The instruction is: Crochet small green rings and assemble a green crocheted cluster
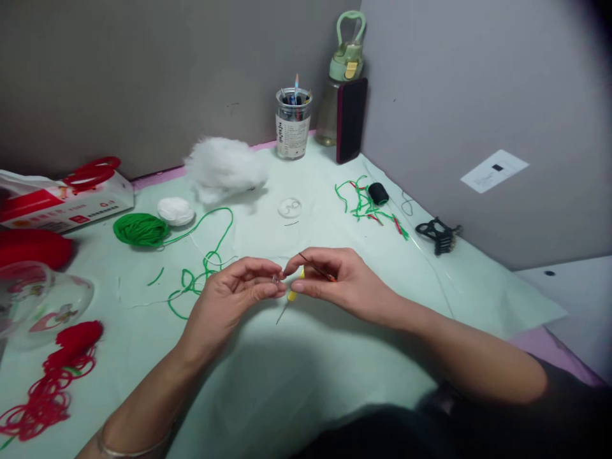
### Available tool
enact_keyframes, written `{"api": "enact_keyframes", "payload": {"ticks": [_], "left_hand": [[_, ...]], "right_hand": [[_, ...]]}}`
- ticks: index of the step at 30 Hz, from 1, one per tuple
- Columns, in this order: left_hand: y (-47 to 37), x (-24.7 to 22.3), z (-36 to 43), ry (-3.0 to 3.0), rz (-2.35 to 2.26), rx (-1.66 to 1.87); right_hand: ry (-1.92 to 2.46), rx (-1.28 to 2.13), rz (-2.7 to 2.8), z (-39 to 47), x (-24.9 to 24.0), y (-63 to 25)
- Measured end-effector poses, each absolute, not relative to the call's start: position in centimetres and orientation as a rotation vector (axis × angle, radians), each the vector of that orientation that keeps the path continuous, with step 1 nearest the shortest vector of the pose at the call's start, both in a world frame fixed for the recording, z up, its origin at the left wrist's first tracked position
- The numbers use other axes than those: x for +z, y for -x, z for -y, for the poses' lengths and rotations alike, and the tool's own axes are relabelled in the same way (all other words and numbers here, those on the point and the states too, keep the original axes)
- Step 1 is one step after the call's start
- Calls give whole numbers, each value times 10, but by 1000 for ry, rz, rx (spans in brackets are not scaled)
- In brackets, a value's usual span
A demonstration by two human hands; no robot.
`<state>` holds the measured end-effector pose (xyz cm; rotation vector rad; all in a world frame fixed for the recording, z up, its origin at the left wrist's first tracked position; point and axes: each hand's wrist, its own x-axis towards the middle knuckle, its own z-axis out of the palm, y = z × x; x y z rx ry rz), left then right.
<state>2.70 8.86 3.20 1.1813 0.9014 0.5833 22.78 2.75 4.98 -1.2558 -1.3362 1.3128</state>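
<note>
Near the middle of the view, my left hand (248, 284) pinches a small clear or metallic item (275, 278) too small to name. Close by on its right, my right hand (329, 274) has its fingers curled round a thin dark hook or needle (310, 258) with an orange part at the palm. The fingertips of the two hands nearly touch. Just below them a yellow-handled tool (292, 296) with a thin metal shaft lies partly hidden by my right hand. Green yarn (187, 280) trails loosely on the table left of my left hand.
Green yarn ball (141, 229), white ball (175, 210) and white stuffing (224, 169) sit at the back left; red yarn (57, 376) lies left. Behind stand a pen cup (292, 131), bottle (329, 108) and phone (352, 121). Yarn scraps (366, 207), black spool (378, 194) and hair claw (437, 236) are right.
</note>
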Motion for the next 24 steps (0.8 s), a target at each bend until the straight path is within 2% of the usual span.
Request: {"api": "enact_keyframes", "payload": {"ticks": [11, 24], "left_hand": [[-28, 32, -82, -1306, -972, 634], [-31, 30, -78, -1345, -992, 694]], "right_hand": [[1233, 1422, 1231, -27, 43, -223], [1283, 1255, 1325, -25, 35, -220]]}}
